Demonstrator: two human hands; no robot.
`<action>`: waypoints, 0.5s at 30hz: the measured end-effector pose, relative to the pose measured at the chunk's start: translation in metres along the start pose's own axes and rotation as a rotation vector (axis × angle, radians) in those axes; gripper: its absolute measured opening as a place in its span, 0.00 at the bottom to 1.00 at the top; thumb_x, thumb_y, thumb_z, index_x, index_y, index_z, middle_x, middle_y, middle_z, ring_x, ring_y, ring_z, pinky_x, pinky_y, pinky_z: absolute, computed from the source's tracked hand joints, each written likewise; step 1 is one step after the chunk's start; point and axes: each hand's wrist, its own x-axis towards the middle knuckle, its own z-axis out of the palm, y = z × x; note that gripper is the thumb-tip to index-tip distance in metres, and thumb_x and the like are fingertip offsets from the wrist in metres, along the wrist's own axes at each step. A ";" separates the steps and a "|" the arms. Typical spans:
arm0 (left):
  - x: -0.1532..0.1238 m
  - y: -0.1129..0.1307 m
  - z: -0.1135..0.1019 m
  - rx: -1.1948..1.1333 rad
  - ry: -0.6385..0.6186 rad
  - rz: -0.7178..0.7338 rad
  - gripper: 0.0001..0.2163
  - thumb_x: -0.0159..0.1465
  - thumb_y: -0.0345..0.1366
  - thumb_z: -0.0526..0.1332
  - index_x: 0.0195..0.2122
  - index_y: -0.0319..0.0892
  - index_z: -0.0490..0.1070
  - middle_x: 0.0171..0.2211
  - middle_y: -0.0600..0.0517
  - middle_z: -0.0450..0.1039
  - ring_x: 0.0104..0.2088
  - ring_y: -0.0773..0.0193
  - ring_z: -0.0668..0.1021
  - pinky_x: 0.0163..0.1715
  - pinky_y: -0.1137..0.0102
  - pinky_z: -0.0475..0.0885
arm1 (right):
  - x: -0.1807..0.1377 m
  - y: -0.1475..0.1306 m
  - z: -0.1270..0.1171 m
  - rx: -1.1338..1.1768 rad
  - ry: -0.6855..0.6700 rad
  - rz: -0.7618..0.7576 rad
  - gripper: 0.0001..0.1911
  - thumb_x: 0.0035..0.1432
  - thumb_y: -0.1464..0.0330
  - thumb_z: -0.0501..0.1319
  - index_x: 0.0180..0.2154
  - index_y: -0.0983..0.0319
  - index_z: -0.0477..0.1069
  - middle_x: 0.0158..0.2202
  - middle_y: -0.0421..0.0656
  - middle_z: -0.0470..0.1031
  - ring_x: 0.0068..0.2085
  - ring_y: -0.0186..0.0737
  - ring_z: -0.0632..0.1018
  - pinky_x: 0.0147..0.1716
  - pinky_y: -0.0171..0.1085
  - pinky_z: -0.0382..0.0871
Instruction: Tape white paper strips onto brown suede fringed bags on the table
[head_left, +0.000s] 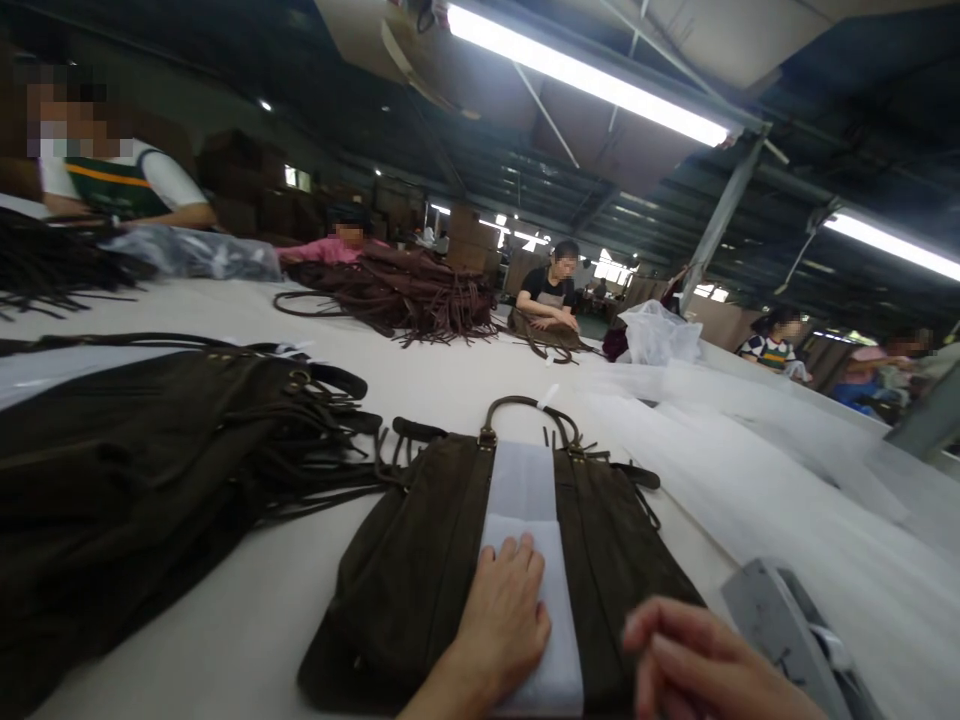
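A dark brown handbag (pixel 420 560) lies flat in front of me, its looped handle (pixel 517 402) pointing away. Down its middle runs a folded white sheet (pixel 523 480). My left hand (pixel 506 610) rests on this sheet, fingers lying flat and pressing it against the bag. Over the bag's lower right side hovers my right hand (pixel 697 660), slightly blurred, with fingers loosely bent and nothing visible in them. Close by on the right is a grey tool (pixel 780 620) that looks like a tape dispenser, partly hidden by my right hand.
More dark fringed bags (pixel 172 480) are stacked on the left of the white table (pixel 247 600). Maroon bags (pixel 397 285) are piled farther back. Translucent white sheets (pixel 780 470) cover the right side. Several co-workers, including one person (pixel 551 290), work around the table.
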 end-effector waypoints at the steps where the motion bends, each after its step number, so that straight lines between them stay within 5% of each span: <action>1: -0.001 -0.001 0.002 -0.009 -0.003 -0.005 0.21 0.62 0.39 0.52 0.54 0.38 0.66 0.61 0.40 0.62 0.58 0.43 0.65 0.59 0.46 0.58 | 0.019 -0.010 0.006 0.099 -0.016 -0.039 0.20 0.57 0.52 0.57 0.45 0.58 0.69 0.36 0.46 0.79 0.23 0.28 0.66 0.22 0.33 0.51; 4: -0.004 -0.005 0.012 -0.057 -0.026 -0.010 0.24 0.63 0.41 0.51 0.59 0.39 0.62 0.64 0.41 0.58 0.62 0.43 0.61 0.61 0.46 0.54 | 0.079 -0.029 0.010 0.210 -0.073 -0.092 0.21 0.59 0.57 0.57 0.50 0.61 0.65 0.40 0.49 0.79 0.22 0.27 0.66 0.21 0.31 0.49; 8: -0.008 -0.009 0.027 -0.087 -0.045 -0.007 0.26 0.65 0.43 0.49 0.63 0.39 0.56 0.66 0.41 0.53 0.65 0.42 0.56 0.64 0.44 0.49 | 0.137 -0.015 -0.006 0.069 -0.067 -0.072 0.25 0.56 0.54 0.58 0.50 0.62 0.64 0.32 0.46 0.79 0.20 0.27 0.66 0.19 0.30 0.49; 15: -0.007 -0.004 0.017 -0.077 -0.089 0.028 0.28 0.61 0.36 0.51 0.64 0.43 0.54 0.70 0.48 0.36 0.64 0.41 0.56 0.62 0.43 0.52 | 0.161 0.017 -0.020 -0.071 -0.044 -0.025 0.32 0.55 0.49 0.56 0.54 0.63 0.61 0.26 0.43 0.78 0.18 0.28 0.63 0.17 0.30 0.46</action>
